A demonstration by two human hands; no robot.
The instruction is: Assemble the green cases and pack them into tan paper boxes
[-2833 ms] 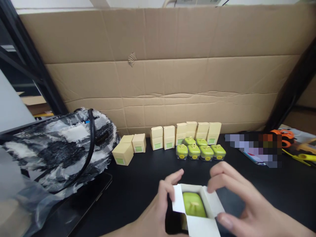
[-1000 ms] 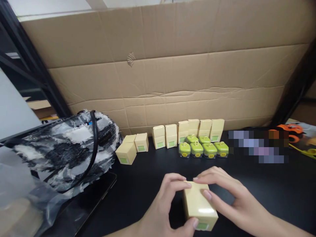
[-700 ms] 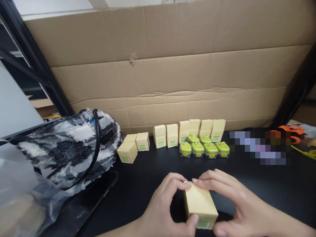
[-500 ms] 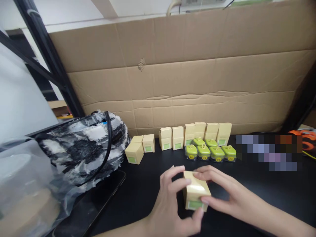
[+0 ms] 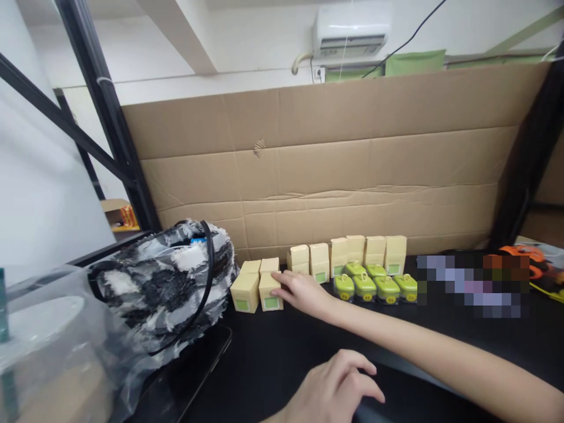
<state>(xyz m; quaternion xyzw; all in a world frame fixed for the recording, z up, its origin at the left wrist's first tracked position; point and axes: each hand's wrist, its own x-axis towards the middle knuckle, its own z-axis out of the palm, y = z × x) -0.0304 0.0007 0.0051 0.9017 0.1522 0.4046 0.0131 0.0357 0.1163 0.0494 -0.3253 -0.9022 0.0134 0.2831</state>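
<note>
My right hand [image 5: 301,292] reaches across to the left and grips a small yellow box [image 5: 269,292] with a green label. The box stands on the black table [image 5: 282,352], right beside another such box [image 5: 245,292], with two more just behind. My left hand [image 5: 333,386] rests low on the table near me, fingers loosely apart and holding nothing. A row of taller yellow boxes [image 5: 348,254] lines the cardboard wall, with several green-lidded jars [image 5: 374,286] in front of it.
A black-and-white fuzzy bag [image 5: 167,282] lies at the left on a dark flat slab [image 5: 194,376]. A clear plastic bag [image 5: 44,341] fills the near left corner. A cardboard wall [image 5: 335,170] closes the back. Orange-handled scissors [image 5: 522,255] lie far right.
Both hands closed the box's flaps over a green jar. My right hand then carried the closed box to the far left group, while my left hand let go and stayed near me.
</note>
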